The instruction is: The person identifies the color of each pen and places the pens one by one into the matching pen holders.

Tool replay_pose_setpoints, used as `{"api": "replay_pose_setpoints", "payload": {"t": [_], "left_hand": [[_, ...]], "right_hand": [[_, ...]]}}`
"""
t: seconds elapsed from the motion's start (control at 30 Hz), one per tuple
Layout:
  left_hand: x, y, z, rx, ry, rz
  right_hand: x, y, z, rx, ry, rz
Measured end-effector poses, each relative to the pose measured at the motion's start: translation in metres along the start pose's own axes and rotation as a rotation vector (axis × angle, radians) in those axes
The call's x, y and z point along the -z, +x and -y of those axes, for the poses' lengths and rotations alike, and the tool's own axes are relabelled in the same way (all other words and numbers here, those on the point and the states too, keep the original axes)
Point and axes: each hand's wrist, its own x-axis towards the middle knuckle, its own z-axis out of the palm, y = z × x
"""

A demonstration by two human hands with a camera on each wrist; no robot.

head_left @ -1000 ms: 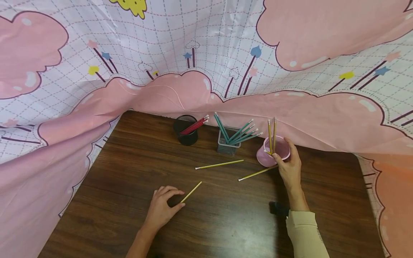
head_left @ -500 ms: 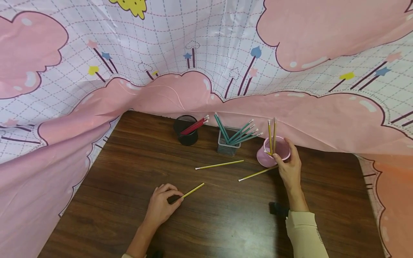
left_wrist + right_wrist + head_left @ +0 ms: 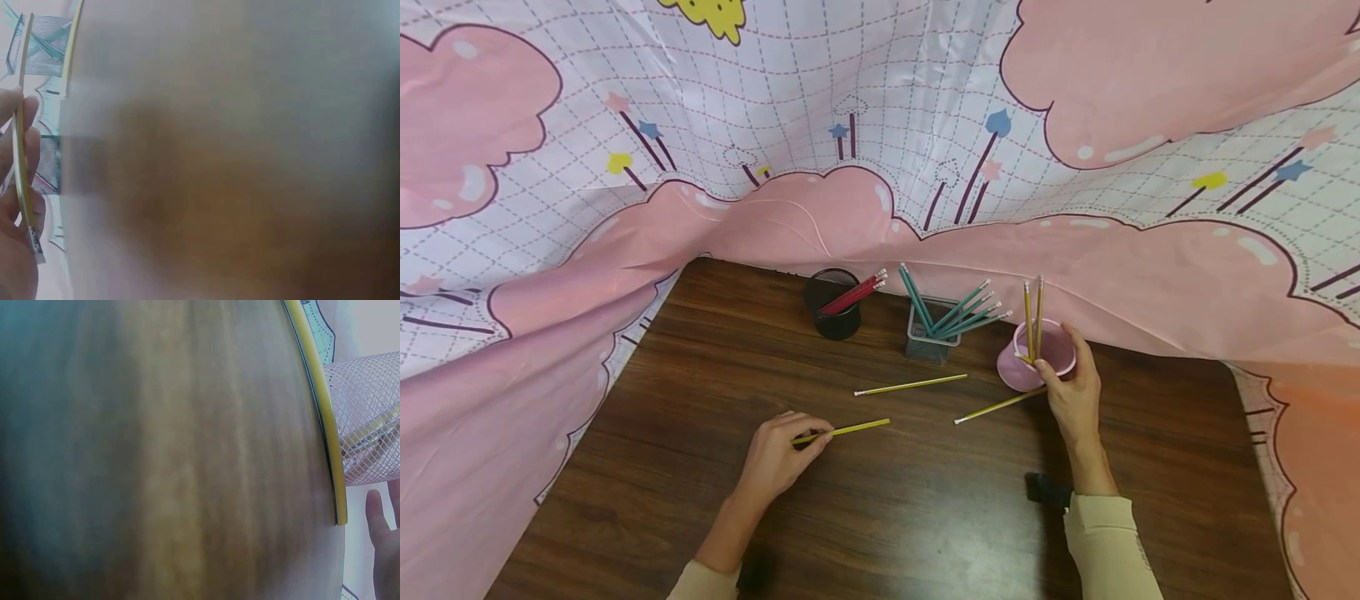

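Observation:
My left hand (image 3: 778,458) pinches a yellow pencil (image 3: 861,427) between thumb and fingers, its plain end pointing right. In the left wrist view, the eraser end of this pencil (image 3: 24,181) lies by the palm. Over at the right, my right hand (image 3: 1075,408) holds the rim of a pink mesh pen cup (image 3: 1015,372), thumb at the near side and fingers at the far side. Yellow pencils (image 3: 1029,321) stand in that cup, erasers up. Another yellow pencil (image 3: 992,408) lies in front of the cup, its right end hidden by the hand. One more pencil (image 3: 912,384) lies further left.
A black mesh cup (image 3: 838,323) with red pencils (image 3: 853,294) stands at the table's back. Beside it is a grey rectangular mesh holder (image 3: 927,350) with several green pencils (image 3: 958,312). Patterned cloth (image 3: 790,217) hangs behind the wooden table (image 3: 925,500).
The pencil in my left hand has swung from a steep slant to nearly level, and the fingers have closed on it. My right hand stays on the pink cup.

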Motion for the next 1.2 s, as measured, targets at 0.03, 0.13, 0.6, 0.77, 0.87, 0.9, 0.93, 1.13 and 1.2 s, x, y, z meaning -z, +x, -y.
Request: {"api": "replay_pose_setpoints", "payload": {"t": [0.03, 0.13, 0.6, 0.77, 0.87, 0.9, 0.93, 1.13, 1.2], "left_hand": [[0.001, 0.005, -0.001, -0.008, -0.005, 0.000], [0.004, 0.020, -0.005, -0.027, -0.022, 0.007], [0.005, 0.052, -0.018, -0.080, -0.108, 0.042], [0.007, 0.068, -0.024, -0.116, -0.161, 0.093], [0.010, 0.084, -0.030, -0.163, -0.192, 0.110], [0.011, 0.090, -0.032, -0.181, -0.196, 0.108], [0.012, 0.095, -0.034, -0.196, -0.199, 0.107], [0.016, 0.119, -0.045, -0.262, -0.206, 0.085], [0.017, 0.124, -0.048, -0.273, -0.196, 0.077]], "right_hand": [[0.000, 0.000, 0.000, 0.001, 0.001, -0.001], [0.001, -0.002, -0.001, -0.001, 0.003, -0.002], [0.003, -0.001, -0.003, -0.015, 0.030, 0.024], [0.003, -0.001, -0.003, -0.011, 0.029, 0.015], [0.003, -0.001, -0.003, -0.013, 0.036, 0.013], [0.003, -0.001, -0.003, -0.013, 0.035, 0.012], [0.003, -0.001, -0.003, -0.011, 0.036, 0.012], [0.001, 0.000, -0.002, -0.002, 0.014, 0.008], [0.001, 0.000, -0.001, -0.003, 0.011, 0.007]]}}
